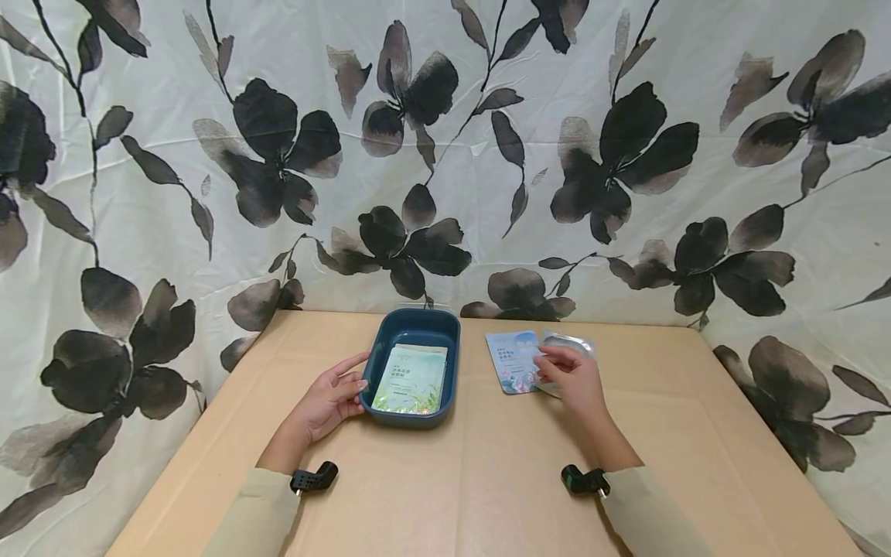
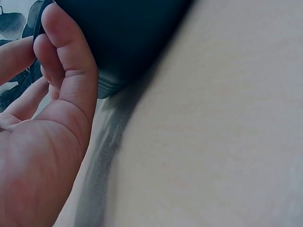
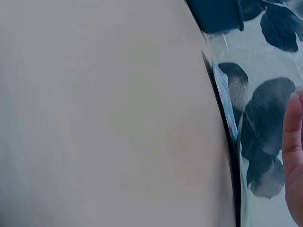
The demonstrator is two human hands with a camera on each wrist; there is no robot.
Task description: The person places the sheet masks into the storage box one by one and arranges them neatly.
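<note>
My left hand [image 1: 336,401] grips the left rim of a dark blue rectangular plastic tub [image 1: 407,422], and the left wrist view shows thumb and fingers at the tub [image 2: 128,38] wall. Inside the tub lies a flat pale-green printed sachet [image 1: 409,379], with the edge of another beneath it. Over to the right, my right hand [image 1: 572,379] hovers above a light-blue printed sachet [image 1: 513,362] and a silvery sachet [image 1: 574,343]. The silvery one is partly hidden by that hand. In the right wrist view a fingertip stands apart from the sachet [image 3: 225,94].
A light tan table [image 1: 452,495] carries everything. Behind it hangs a white curtain [image 1: 515,232] with dark flower prints, reaching down to the table's back edge. Each wrist wears a black band with a small camera [image 1: 316,478].
</note>
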